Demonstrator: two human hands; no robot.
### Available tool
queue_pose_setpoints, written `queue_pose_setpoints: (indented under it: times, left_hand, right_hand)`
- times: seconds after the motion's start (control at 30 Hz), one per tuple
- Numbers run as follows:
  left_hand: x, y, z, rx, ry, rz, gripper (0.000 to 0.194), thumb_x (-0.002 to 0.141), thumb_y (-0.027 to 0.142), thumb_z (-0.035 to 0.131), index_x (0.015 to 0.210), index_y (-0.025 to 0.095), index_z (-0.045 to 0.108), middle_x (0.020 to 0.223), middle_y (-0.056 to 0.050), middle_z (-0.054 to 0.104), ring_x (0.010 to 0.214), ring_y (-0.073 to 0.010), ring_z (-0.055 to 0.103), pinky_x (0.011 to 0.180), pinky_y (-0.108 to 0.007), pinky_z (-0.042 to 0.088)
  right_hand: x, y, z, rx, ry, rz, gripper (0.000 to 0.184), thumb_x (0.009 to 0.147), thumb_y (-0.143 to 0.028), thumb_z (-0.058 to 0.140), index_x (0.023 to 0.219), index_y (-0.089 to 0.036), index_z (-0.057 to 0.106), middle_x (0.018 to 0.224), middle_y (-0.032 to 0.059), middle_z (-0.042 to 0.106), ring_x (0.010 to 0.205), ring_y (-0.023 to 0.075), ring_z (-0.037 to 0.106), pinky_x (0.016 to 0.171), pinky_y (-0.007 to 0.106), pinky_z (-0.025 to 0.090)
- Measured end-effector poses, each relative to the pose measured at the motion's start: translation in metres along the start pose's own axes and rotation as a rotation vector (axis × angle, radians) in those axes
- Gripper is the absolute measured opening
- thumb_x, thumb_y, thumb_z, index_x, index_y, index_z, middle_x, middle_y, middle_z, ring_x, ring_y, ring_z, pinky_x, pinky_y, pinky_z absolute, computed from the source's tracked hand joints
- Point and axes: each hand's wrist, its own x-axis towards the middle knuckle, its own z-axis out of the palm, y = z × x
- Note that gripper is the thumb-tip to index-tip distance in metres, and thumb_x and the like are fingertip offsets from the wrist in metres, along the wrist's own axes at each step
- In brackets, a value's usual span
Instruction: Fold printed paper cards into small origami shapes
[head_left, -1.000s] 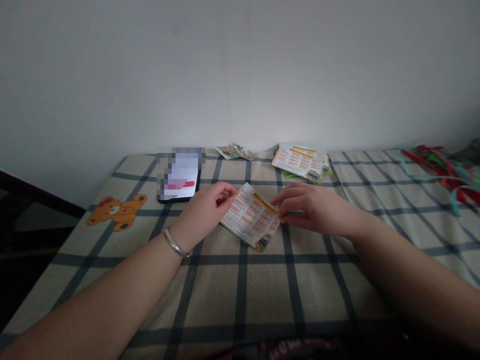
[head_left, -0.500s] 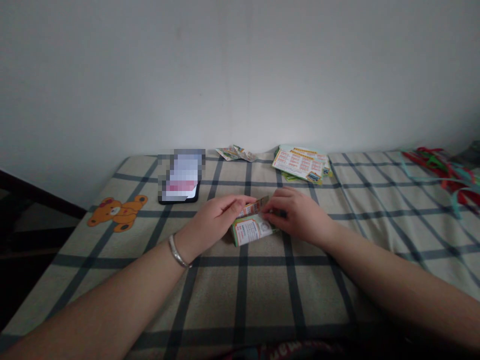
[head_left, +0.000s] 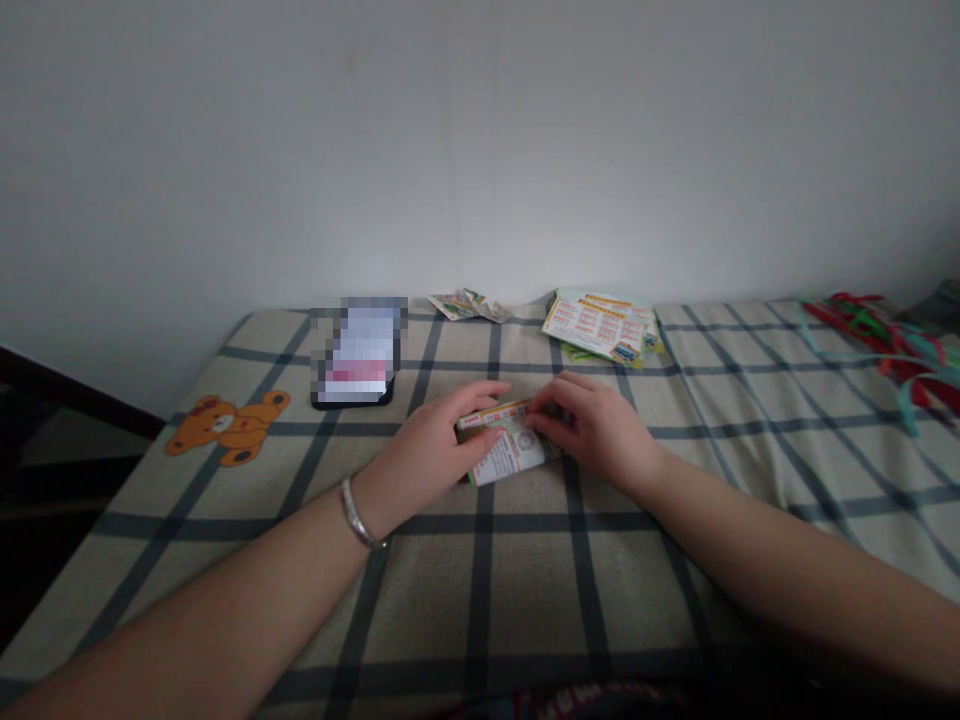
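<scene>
One folded leaflet (head_left: 508, 458) is gripped at its left end by the left hand (head_left: 427, 440) and pinched at its far edge by the right hand (head_left: 592, 425), over a checked cloth (head_left: 427, 600).

On my feed the phone (head_left: 364, 340) is pixelated past reading, and the print on the folded leaflet (head_left: 514, 455) is too fine for me to make out, its left end partly behind the left hand (head_left: 427, 435) and its right end behind the right hand (head_left: 596, 425). Under the top sheets of the stack (head_left: 600, 322), the lower ones are mostly covered. Frame edges cut off both forearms, the tangled ribbons (head_left: 874, 325) at right, and the lettered fabric (head_left: 585, 702) at bottom.
</scene>
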Motion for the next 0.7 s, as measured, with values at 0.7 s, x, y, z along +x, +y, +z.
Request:
queue_pose_setpoints:
  times: [0.7]
  left_hand:
    - [0.0016,-0.0006,-0.0006,-0.09,0.077,-0.102,0.028,0.084,0.028,0.062,0.112,0.023,0.06,0.084,0.0,0.069,0.069,-0.0142,0.064,0.061,-0.025,0.051]
  right_hand:
    - [-0.0071,0.0072,0.0025,0.215,-0.008,0.178,0.032,0.082,-0.033,0.066,0.111,-0.023,0.057,0.071,-0.0028,0.063,0.055,0.0097,0.052,0.051,0.022,0.039]
